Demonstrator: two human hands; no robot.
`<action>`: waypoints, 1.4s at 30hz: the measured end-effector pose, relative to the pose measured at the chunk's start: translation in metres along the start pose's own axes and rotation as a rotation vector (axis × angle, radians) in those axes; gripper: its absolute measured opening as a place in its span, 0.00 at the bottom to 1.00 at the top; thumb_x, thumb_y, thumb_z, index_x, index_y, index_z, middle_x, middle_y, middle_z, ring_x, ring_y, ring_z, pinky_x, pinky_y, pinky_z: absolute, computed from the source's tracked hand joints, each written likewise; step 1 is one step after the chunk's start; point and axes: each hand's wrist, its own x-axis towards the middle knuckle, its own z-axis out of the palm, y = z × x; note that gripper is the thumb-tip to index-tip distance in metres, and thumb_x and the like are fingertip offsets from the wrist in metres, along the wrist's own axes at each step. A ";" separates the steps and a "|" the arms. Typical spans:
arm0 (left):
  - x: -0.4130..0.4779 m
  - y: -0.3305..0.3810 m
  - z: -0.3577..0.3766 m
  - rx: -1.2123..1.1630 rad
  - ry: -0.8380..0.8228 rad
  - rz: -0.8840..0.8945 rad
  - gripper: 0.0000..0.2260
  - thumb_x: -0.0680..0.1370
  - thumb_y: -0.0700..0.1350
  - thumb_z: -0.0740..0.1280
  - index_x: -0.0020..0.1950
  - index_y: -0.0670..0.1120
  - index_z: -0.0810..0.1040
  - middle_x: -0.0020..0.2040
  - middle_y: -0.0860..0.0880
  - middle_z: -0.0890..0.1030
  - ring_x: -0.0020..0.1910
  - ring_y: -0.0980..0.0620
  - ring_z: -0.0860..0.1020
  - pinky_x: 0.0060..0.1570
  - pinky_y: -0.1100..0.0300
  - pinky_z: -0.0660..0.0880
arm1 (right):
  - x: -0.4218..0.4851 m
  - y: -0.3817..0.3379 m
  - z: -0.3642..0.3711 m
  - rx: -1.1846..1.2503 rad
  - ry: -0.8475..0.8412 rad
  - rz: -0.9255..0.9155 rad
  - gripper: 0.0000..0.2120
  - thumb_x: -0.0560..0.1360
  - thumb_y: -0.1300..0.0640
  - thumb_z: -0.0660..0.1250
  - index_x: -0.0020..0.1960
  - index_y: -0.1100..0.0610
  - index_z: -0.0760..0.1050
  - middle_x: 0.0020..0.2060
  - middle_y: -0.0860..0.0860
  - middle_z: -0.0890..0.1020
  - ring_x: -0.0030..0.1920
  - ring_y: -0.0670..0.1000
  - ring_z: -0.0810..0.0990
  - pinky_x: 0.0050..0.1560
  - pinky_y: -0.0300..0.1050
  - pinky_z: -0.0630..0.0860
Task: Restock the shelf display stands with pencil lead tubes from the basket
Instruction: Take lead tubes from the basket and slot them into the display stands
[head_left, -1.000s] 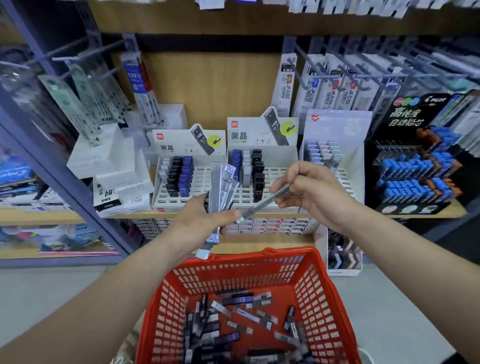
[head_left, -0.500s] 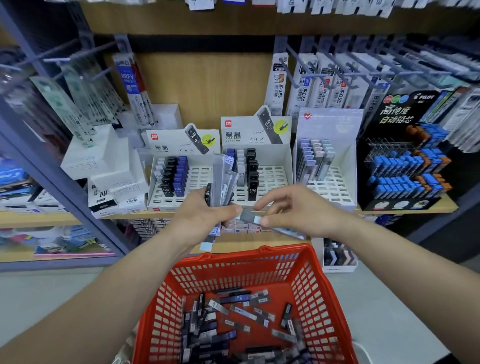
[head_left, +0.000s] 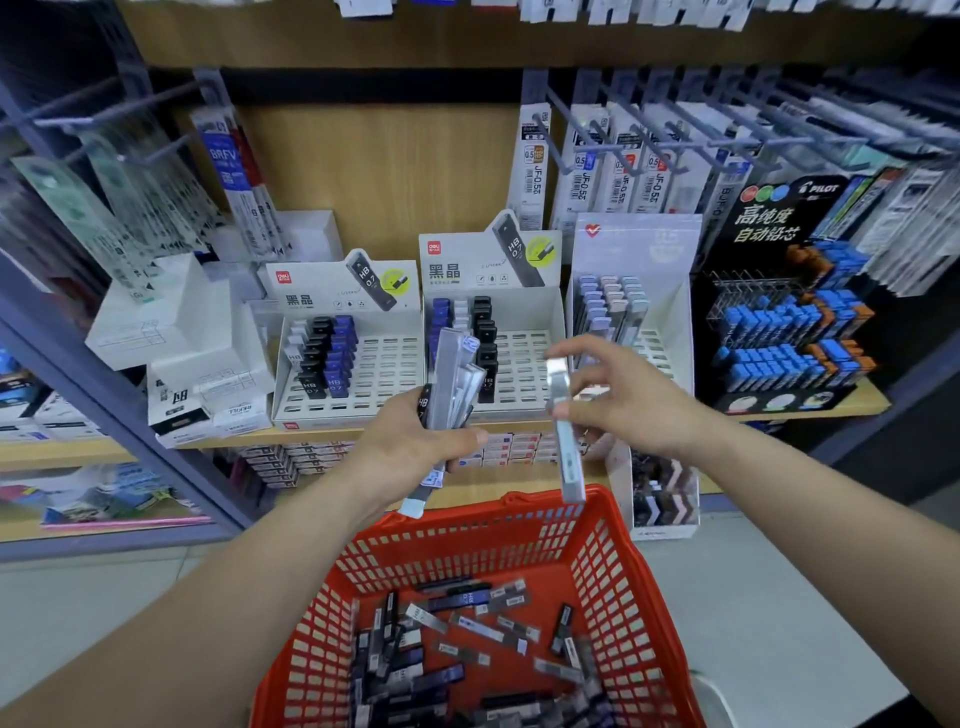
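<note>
Two hands work above a red basket (head_left: 613, 561), centre frame. The left hand (head_left: 410, 449) curls round a tube bundle (head_left: 457, 371); the right hand (head_left: 631, 408) pinches one grey tube (head_left: 569, 462).

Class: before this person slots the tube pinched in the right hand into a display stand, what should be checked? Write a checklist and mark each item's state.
1. Right hand has a firm pinch on the single tube: ok, held near its top.
2. Left hand secures the spare bundle: ok.
3. Middle stand has free slots: ok, open grid on its right part.
4. Tube type matches that stand: cannot tell, label blurred.
5. Basket holds more tubes: ok.
</note>
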 end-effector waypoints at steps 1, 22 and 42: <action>0.000 0.001 0.004 0.007 -0.007 0.001 0.11 0.73 0.46 0.79 0.48 0.48 0.78 0.27 0.52 0.80 0.27 0.58 0.77 0.31 0.68 0.74 | 0.002 0.004 -0.008 0.012 0.081 0.004 0.23 0.76 0.63 0.73 0.66 0.49 0.72 0.41 0.52 0.81 0.32 0.53 0.84 0.35 0.46 0.82; 0.014 0.009 0.047 0.076 -0.102 0.006 0.10 0.73 0.52 0.78 0.47 0.55 0.78 0.28 0.52 0.80 0.27 0.59 0.76 0.29 0.68 0.72 | 0.026 0.064 -0.077 -0.154 0.645 -0.005 0.10 0.79 0.63 0.69 0.49 0.51 0.70 0.41 0.42 0.79 0.37 0.34 0.79 0.32 0.28 0.70; 0.012 0.005 0.036 0.070 -0.087 0.003 0.12 0.73 0.52 0.78 0.45 0.51 0.77 0.28 0.51 0.78 0.27 0.56 0.76 0.38 0.58 0.75 | 0.044 0.062 -0.068 -0.483 0.631 -0.059 0.06 0.81 0.60 0.67 0.57 0.56 0.78 0.50 0.52 0.82 0.42 0.50 0.80 0.44 0.51 0.79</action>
